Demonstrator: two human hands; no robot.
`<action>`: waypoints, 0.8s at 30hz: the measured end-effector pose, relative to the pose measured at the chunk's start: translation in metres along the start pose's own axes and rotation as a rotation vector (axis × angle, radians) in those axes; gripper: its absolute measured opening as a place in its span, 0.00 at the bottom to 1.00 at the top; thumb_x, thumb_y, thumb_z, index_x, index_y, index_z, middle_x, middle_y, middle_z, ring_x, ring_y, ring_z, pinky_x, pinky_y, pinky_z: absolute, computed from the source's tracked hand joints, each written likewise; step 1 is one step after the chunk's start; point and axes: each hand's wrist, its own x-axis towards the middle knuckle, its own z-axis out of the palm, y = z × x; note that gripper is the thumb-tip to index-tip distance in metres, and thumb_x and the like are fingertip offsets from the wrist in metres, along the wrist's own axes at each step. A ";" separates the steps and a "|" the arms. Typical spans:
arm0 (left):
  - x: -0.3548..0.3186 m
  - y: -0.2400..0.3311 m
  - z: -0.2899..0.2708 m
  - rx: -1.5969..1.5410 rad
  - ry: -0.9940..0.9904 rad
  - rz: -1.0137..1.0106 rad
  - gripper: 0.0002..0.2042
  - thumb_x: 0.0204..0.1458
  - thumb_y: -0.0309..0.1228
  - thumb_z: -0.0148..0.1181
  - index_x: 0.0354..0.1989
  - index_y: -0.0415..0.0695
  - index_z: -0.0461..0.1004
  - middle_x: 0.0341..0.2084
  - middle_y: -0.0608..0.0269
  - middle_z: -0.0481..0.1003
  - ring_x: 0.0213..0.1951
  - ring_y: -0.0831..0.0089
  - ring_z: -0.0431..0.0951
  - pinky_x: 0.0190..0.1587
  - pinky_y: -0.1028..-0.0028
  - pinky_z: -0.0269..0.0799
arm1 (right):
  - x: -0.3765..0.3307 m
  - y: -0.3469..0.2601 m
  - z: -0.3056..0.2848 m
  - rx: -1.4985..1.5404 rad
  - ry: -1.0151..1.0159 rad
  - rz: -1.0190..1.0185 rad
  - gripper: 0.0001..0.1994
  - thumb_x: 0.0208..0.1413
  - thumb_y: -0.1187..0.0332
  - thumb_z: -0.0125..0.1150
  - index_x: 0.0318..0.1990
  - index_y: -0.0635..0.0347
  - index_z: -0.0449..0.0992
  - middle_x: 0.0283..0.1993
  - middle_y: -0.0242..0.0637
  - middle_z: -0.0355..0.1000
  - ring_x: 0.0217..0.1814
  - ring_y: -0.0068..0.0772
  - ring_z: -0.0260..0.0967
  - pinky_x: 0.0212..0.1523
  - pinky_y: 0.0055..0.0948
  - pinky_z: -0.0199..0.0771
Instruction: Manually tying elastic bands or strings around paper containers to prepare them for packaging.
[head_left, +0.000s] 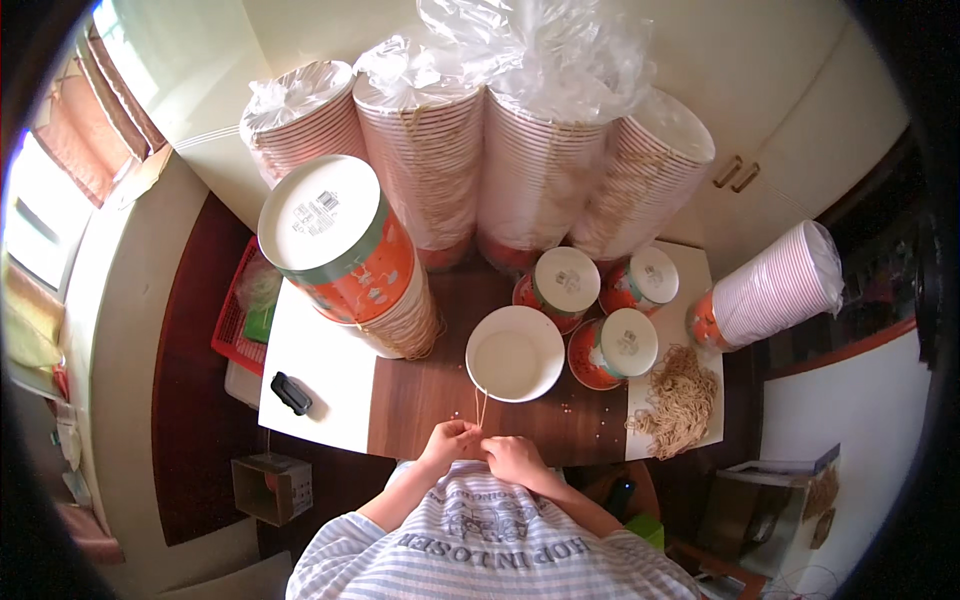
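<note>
Close to my body at the table's front edge, my left hand and my right hand are side by side. Both have their fingers closed on a thin beige string. The string runs up from my fingers to the near rim of a white-lined paper bucket, which stands upright with its mouth toward me. How the string meets the rim is too small to tell. Just right of this bucket are several upturned orange-and-green paper buckets. A tangled heap of beige string lies at the table's right side.
Tall plastic-wrapped stacks of paper buckets line the back. At the left, a large upturned orange bucket tops a pile with strings. A black object lies on the table's white left part. Another wrapped stack leans at the right.
</note>
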 end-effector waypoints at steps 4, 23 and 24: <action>0.013 0.000 -0.003 0.017 0.029 0.077 0.06 0.49 0.29 0.55 0.29 0.40 0.72 0.20 0.71 0.70 0.21 0.85 0.66 0.23 0.84 0.60 | 0.005 -0.004 -0.007 -0.101 -0.191 -0.008 0.06 0.44 0.66 0.49 0.25 0.56 0.71 0.29 0.39 0.71 0.32 0.44 0.69 0.31 0.43 0.68; 0.054 0.024 -0.005 -0.002 0.038 0.123 0.06 0.50 0.33 0.54 0.29 0.44 0.73 0.20 0.76 0.69 0.22 0.87 0.63 0.26 0.85 0.58 | 0.023 0.030 0.015 -0.619 -0.944 0.091 0.12 0.44 0.69 0.49 0.35 0.59 0.76 0.40 0.43 0.71 0.42 0.43 0.70 0.37 0.39 0.71; 0.053 0.025 -0.003 0.020 0.038 0.122 0.06 0.51 0.32 0.53 0.29 0.43 0.72 0.19 0.77 0.68 0.21 0.88 0.62 0.24 0.86 0.57 | 0.021 0.038 0.019 -0.620 -0.946 0.091 0.12 0.44 0.69 0.49 0.35 0.59 0.76 0.40 0.43 0.71 0.42 0.43 0.70 0.37 0.39 0.71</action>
